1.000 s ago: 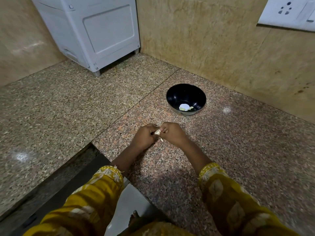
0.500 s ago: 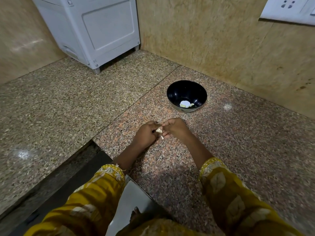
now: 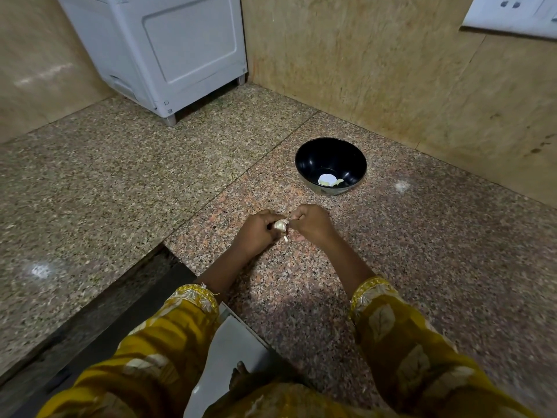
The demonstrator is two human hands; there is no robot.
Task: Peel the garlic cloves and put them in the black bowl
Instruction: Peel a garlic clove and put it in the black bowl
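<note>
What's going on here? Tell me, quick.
A person is peeling garlic at the granite counter. The left hand holds a garlic clove while the right hand pinches at its skin. The black bowl sits beyond the hands, with a few pale peeled pieces already in it.

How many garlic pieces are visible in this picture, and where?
2 at least: one garlic clove pinched between the left hand and right hand, and a pale peeled piece in the black bowl. Glare and the hands may hide more.
</note>
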